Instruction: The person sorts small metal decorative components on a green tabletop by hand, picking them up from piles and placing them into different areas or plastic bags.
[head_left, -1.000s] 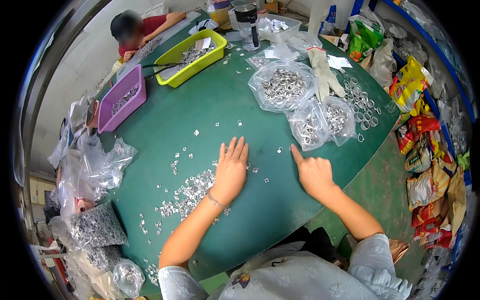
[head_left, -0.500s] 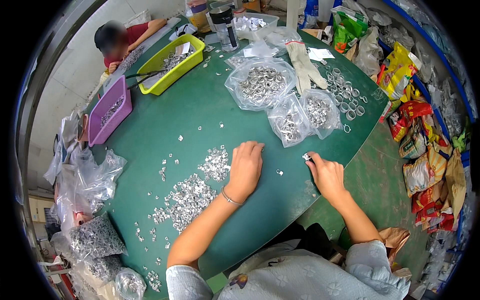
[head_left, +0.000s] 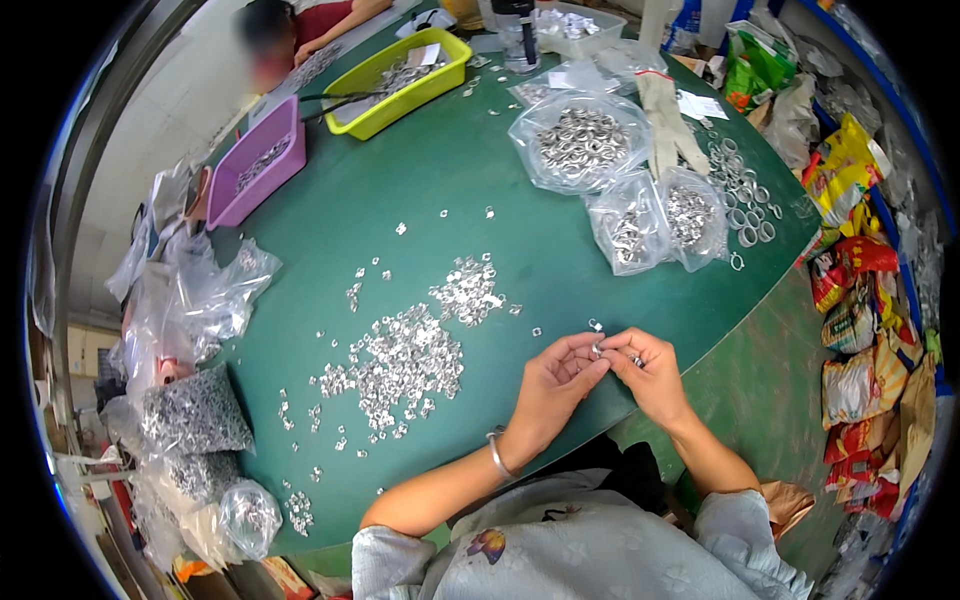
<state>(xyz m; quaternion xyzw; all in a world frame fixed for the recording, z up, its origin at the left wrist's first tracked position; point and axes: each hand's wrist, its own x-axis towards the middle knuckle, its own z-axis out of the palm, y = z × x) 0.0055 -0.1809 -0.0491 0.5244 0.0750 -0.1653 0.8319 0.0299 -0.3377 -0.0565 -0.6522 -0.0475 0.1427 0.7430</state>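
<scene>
Pile (head_left: 408, 360): on desk (head_left: 340, 210), well left of both hands
Left hand (head_left: 548, 390): fingers curled, pinching piece
Piece (head_left: 597, 349): between both hands' fingertips, equally near; long axis hidden by fingers
Right hand (head_left: 652, 372): fingertips at piece, curled round bit (head_left: 637, 360), mostly covered; shape unclear

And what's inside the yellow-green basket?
Small silvery metal pieces, with a white paper on top near the right end. What lies beneath the paper and top layer is covered.
</scene>
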